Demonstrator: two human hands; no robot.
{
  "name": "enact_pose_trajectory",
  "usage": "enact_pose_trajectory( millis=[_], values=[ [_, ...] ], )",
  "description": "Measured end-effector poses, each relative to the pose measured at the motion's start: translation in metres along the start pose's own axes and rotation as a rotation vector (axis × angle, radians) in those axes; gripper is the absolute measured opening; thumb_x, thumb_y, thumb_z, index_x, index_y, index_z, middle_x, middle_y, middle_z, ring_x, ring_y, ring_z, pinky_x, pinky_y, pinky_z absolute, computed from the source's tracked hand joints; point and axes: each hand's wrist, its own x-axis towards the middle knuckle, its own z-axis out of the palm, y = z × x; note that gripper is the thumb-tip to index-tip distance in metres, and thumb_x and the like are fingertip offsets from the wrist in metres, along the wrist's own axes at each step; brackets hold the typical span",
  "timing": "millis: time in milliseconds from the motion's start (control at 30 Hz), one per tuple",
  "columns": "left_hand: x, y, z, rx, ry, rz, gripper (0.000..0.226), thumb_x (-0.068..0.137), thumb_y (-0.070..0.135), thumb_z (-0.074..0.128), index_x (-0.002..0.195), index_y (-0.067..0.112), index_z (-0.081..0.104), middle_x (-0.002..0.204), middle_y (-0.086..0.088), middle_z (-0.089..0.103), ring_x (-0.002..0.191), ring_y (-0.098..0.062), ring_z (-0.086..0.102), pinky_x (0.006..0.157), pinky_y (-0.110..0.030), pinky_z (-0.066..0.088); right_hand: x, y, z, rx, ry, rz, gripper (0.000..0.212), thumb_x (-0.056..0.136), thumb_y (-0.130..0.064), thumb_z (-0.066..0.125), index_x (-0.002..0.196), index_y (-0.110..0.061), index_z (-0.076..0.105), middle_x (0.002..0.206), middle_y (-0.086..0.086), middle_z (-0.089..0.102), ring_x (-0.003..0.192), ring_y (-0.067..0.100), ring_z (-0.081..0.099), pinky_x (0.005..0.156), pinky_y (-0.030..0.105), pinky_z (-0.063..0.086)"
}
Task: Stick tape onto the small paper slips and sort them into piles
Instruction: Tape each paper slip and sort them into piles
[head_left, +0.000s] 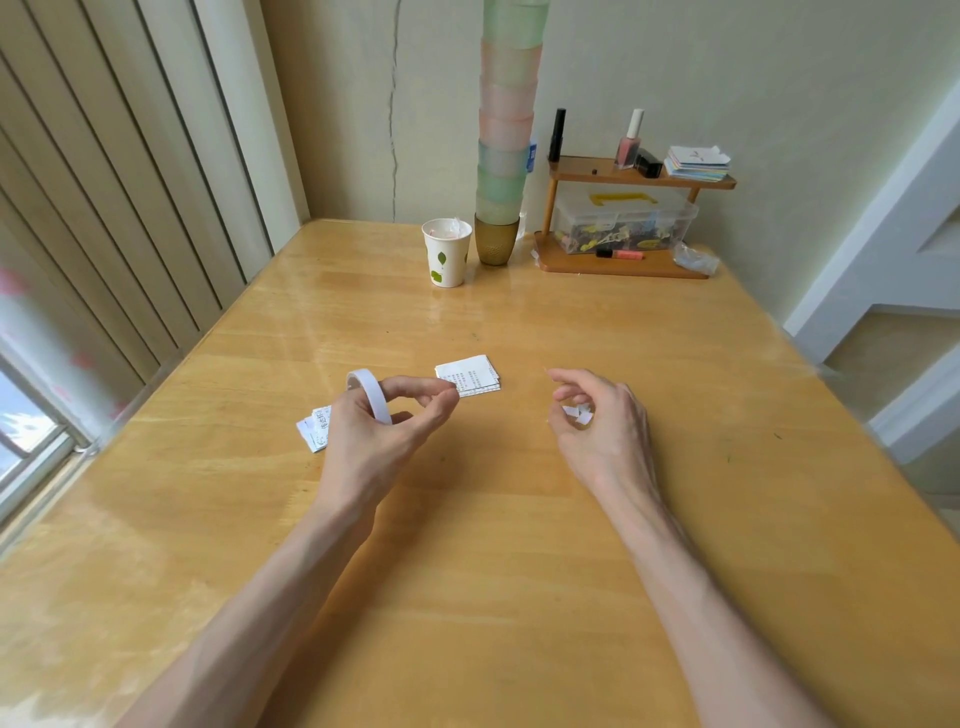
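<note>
Gripping the white tape roll (370, 397) in my left hand (374, 441), fingers curled round it, I pinch a small white scrap (577, 414) in my right hand (602, 426), above the worktop (519, 519). One pile of printed slips (470, 375) lies just beyond my left fingertips. A second pile (313, 430) lies left of that hand, partly hidden.

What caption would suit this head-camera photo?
Left hand holds a tape roll; right hand pinches white scraps; printed slips lie beyond.

Paper cup (448, 254), tall stack of pastel cups (506, 156), wooden shelf (582, 175), clear box (670, 218)
</note>
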Motion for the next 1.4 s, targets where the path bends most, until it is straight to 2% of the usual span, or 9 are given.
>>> enact_pose_trajectory(
  millis=[100,233,367,467,600,700,1033,1233,1400],
  values=[
    [0.002,-0.001,0.001,-0.034,0.058,0.015,0.007,0.093,0.025,0.078,0.087,0.024,0.08,0.075,0.012,0.063,0.057,-0.006,0.05,0.056,-0.016,0.04,0.0,-0.008,0.005,0.055,-0.019,-0.039,0.043,0.089,-0.005,0.071,0.124,-0.029,0.073,0.095,-0.015,0.072,0.1,0.015,0.059,0.073,0.003,0.042],
    [0.004,0.001,0.0,-0.02,0.108,0.0,0.02,0.102,0.019,0.06,0.085,0.019,0.069,0.064,0.01,0.049,0.05,-0.006,0.04,0.046,-0.014,0.033,0.007,-0.025,0.015,0.01,-0.105,-0.061,0.044,0.092,-0.015,0.072,0.132,-0.033,0.068,0.103,-0.019,0.074,0.109,0.013,0.057,0.087,0.025,0.046],
    [0.007,0.002,-0.002,-0.076,0.108,-0.037,0.025,0.102,0.015,0.042,0.079,0.019,0.048,0.068,0.003,0.04,0.052,-0.014,0.029,0.047,-0.024,0.021,0.019,-0.038,0.033,-0.057,-0.177,-0.076,0.043,0.095,-0.024,0.071,0.137,-0.032,0.064,0.111,-0.016,0.073,0.116,0.014,0.055,0.083,0.023,0.031],
    [0.007,0.003,-0.003,-0.063,0.104,-0.029,0.032,0.102,0.015,0.042,0.071,0.018,0.041,0.063,0.005,0.036,0.053,-0.016,0.029,0.049,-0.027,0.02,0.028,-0.043,0.051,-0.084,-0.189,-0.079,0.047,0.093,-0.029,0.075,0.138,-0.028,0.063,0.116,-0.01,0.073,0.117,0.019,0.055,0.095,0.028,0.037],
    [0.007,0.0,-0.006,-0.051,0.067,0.04,0.043,0.105,0.032,0.06,0.073,0.003,0.06,0.065,-0.001,0.051,0.051,-0.017,0.039,0.048,-0.021,0.029,0.034,-0.045,0.071,-0.201,-0.153,-0.082,0.056,0.088,-0.042,0.079,0.139,-0.028,0.061,0.117,-0.004,0.073,0.12,0.021,0.054,0.097,0.034,0.035],
    [0.008,-0.002,-0.006,-0.049,0.075,0.071,0.019,0.094,0.034,0.075,0.093,0.015,0.078,0.08,0.008,0.069,0.05,-0.013,0.046,0.049,-0.019,0.04,0.031,-0.044,0.078,-0.266,-0.104,-0.101,0.058,0.086,-0.049,0.079,0.138,-0.027,0.062,0.114,-0.004,0.075,0.118,0.02,0.055,0.092,0.032,0.03],
    [0.011,-0.008,-0.008,0.001,0.116,0.042,0.015,0.093,0.041,0.075,0.1,0.029,0.079,0.093,0.009,0.068,0.057,-0.007,0.053,0.061,-0.026,0.051,0.026,-0.045,0.075,-0.294,-0.066,-0.103,0.045,0.093,-0.036,0.076,0.135,-0.03,0.064,0.109,-0.009,0.077,0.113,0.016,0.059,0.092,0.03,0.03],
    [0.011,-0.008,-0.007,-0.015,0.125,0.026,0.014,0.094,0.04,0.074,0.1,0.03,0.079,0.098,0.005,0.07,0.057,-0.007,0.054,0.058,-0.021,0.049,0.029,-0.045,0.074,-0.301,-0.093,-0.118,0.069,0.089,-0.036,0.08,0.151,-0.033,0.051,0.121,-0.002,0.074,0.132,0.017,0.052,0.098,0.03,0.028],
    [0.01,-0.009,-0.007,-0.019,0.113,0.041,0.014,0.095,0.037,0.074,0.101,0.026,0.079,0.098,0.003,0.071,0.055,-0.003,0.053,0.052,-0.015,0.043,0.03,-0.045,0.072,-0.268,-0.087,-0.13,0.066,0.088,-0.035,0.081,0.148,-0.031,0.055,0.113,-0.008,0.077,0.116,0.011,0.06,0.091,0.027,0.028]
  ],
)
